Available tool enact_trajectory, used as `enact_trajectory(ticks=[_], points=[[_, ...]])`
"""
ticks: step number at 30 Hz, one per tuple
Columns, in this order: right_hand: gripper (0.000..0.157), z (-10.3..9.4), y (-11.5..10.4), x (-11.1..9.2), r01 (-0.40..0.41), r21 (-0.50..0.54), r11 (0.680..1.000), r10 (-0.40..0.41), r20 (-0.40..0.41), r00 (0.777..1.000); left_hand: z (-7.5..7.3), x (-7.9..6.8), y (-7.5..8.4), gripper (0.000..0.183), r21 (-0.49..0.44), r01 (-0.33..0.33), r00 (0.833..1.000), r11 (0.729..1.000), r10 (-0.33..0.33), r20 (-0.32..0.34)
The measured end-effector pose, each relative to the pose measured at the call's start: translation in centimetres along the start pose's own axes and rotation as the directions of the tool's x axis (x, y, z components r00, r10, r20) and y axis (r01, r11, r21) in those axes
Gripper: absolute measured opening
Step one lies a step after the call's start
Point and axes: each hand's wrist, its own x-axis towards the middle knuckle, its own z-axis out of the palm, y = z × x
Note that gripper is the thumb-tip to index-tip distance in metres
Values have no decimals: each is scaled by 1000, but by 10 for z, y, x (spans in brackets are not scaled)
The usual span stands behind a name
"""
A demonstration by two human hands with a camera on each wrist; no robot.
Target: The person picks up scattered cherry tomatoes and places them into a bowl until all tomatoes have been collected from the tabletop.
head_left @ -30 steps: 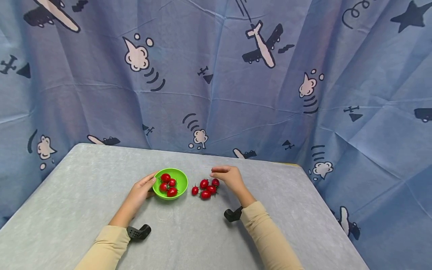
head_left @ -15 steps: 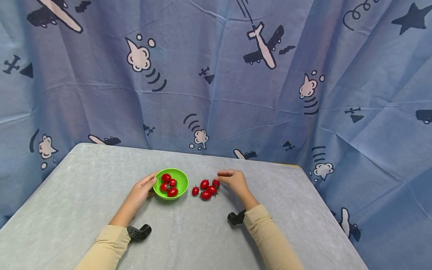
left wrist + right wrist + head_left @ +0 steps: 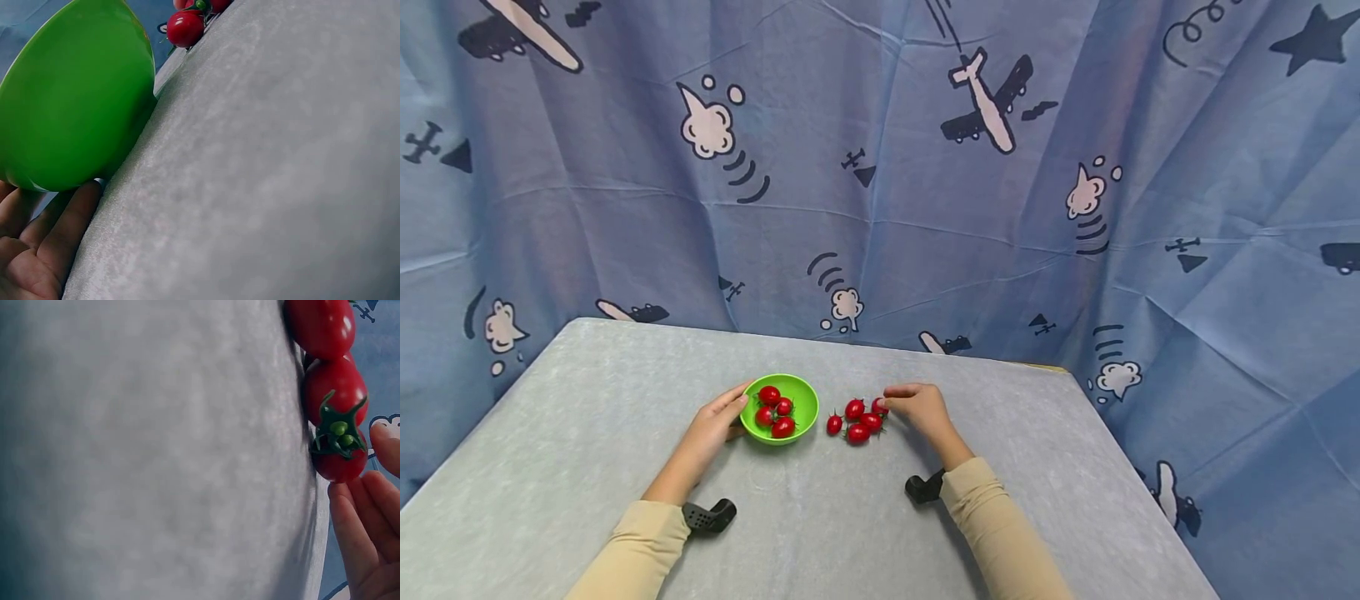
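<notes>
1. While the left hand [image 3: 711,425] clamps the side of a green bowl [image 3: 806,404], its thumb rests on the rim and its fingers lie against the outside, low by the worktop [image 3: 1037,450].
2. Upward faces the bowl's mouth; whether it sits quite level cannot be told. Inside are four red tomatoes [image 3: 783,427], the one nearest the person lying with its long axis roughly sideways, stem end to the right.
3. Just right of the bowl, apart from it, five loose tomatoes [image 3: 857,434] cluster on the worktop. Among them, the leftmost has its long axis running away from the person, stem end on the far side; the front one lies sideways.
4. At the rightmost tomato [image 3: 337,467] is the right hand [image 3: 922,410]. Its grip is apart, fingers nearly straight at the fruit, with a gap beside the thumb. A green stem shows against this tomato, but whether it belongs to it or its neighbour is unclear.
5. Beige sleeves [image 3: 1000,525] cover both forearms; behind hangs a blue curtain [image 3: 910,258].
</notes>
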Motion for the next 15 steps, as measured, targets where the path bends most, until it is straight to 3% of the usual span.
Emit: enact_trajectory(ticks=[15], points=[[29, 6, 2, 3, -40, -42, 998, 41, 15, 999, -3, 5, 0, 53, 23, -7, 1000, 1000, 7, 23]])
